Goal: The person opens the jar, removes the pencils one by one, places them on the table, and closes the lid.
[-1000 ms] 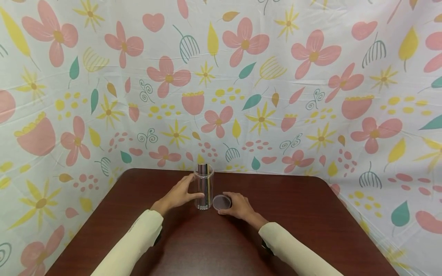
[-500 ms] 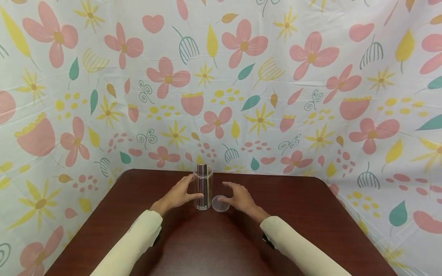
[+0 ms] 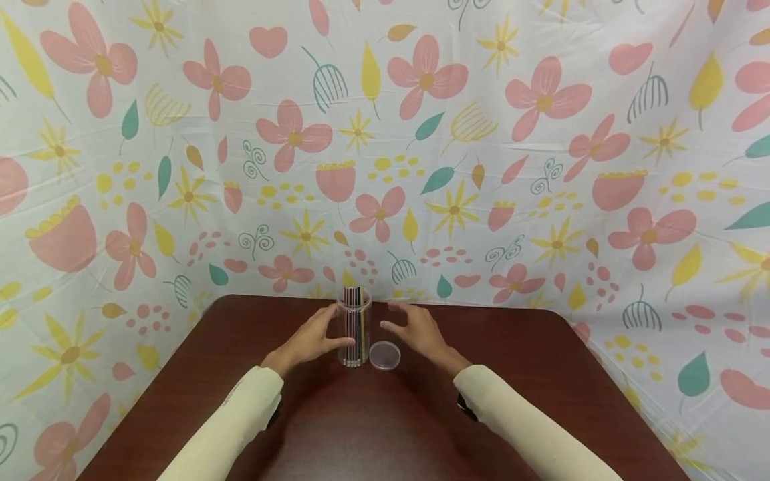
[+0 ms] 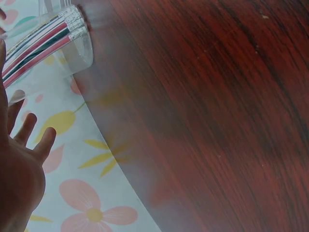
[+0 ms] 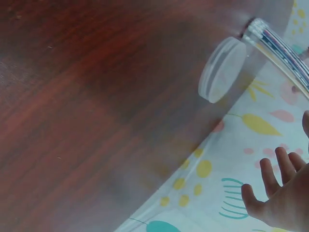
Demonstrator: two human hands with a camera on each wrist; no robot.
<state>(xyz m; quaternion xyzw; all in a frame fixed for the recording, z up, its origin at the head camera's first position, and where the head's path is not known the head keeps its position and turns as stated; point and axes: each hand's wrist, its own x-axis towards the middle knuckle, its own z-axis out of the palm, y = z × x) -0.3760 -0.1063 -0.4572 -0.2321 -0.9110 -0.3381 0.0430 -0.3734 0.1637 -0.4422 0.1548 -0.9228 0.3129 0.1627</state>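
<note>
A clear plastic jar [image 3: 341, 334] stands upright on the table, without a lid on it, filled with a bundle of pencils [image 3: 355, 327] in dark, pink and striped colours. My left hand [image 3: 309, 339] holds the jar from its left side, thumb across the front and fingers toward the back. The round clear lid [image 3: 385, 356] lies flat just right of the jar's base; the right wrist view shows the lid [image 5: 223, 70] beside the pencil ends. Above and right of the lid, my right hand [image 3: 420, 334] is spread with nothing in it, fingertips near the jar's side.
The dark red-brown wooden table [image 3: 343, 427] reaches back to a white cloth [image 3: 385, 167] with a pink, yellow and green flower print. This cloth hangs behind the table and along both sides.
My right hand has let go of the lid, leaving it flat on the table, and has risen away toward the upper right side of the jar. The left hand stays on the jar.
</note>
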